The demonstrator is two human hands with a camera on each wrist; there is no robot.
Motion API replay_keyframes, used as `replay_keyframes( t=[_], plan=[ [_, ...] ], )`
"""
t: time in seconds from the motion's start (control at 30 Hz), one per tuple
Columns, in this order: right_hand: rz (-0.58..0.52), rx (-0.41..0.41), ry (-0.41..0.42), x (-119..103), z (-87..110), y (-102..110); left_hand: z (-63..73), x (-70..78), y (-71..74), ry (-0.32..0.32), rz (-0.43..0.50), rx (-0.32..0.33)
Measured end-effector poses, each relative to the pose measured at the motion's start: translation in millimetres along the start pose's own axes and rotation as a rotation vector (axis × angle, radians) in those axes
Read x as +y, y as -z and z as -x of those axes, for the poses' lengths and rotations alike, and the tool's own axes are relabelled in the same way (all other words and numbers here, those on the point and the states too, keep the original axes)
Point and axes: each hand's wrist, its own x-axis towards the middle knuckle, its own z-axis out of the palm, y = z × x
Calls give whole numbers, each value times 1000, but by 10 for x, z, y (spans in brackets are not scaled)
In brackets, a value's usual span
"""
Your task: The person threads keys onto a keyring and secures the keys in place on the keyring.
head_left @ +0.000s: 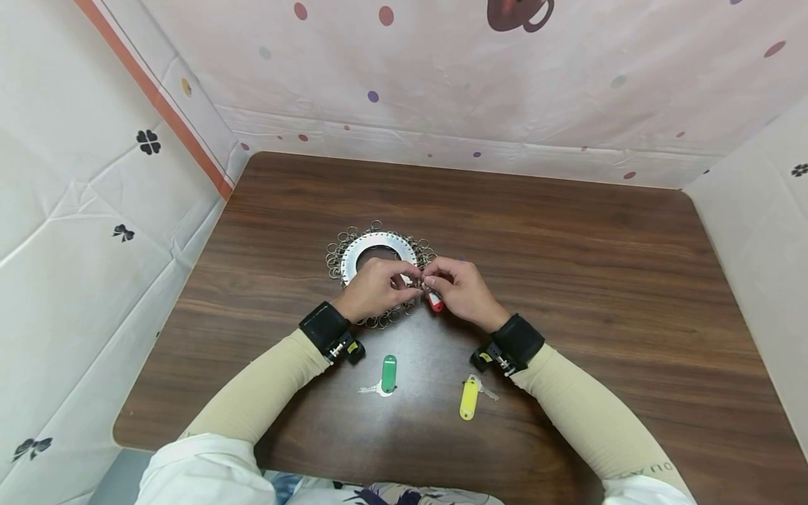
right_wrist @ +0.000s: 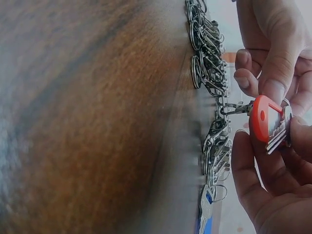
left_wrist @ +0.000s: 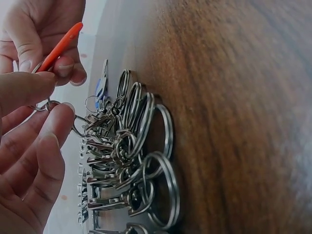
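A round silver key rack (head_left: 353, 261), fringed with metal clips and split rings (left_wrist: 163, 187), lies flat on the table. At its right edge, my left hand (head_left: 379, 287) pinches a split ring (left_wrist: 52, 105) joined to one of its clips (right_wrist: 237, 108). My right hand (head_left: 466, 293) meets it there, thumb and fingers gripping a key (right_wrist: 280, 133) with a red key tag (right_wrist: 261, 119). The tag tilts downward in the head view. Fingers partly cover where key ring and split ring meet.
A green key tag (head_left: 388, 374) with its key and a yellow key tag (head_left: 468, 400) with its key lie on the brown table (head_left: 568, 252), between the forearms. A blue-tagged key (right_wrist: 205, 202) is beside the rack. Patterned cloth walls (head_left: 391, 98) border the table.
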Motion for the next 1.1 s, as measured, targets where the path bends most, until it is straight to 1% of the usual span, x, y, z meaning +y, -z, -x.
replay_keyframes(
  t=[0.3,0.5,0.77,1.1],
  plan=[
    [16,-10,17,2,5,1,7,10,13,3,15,-16],
    [7,-8,2,-9,5,2,10,12,13,3,24,-16],
    [-13,0,-29,-5,11,-6,12,24,17,-8,13,-8],
    [-21,-5,-28,-21,25,2,9,29,10,-8,3,-3]
  ],
)
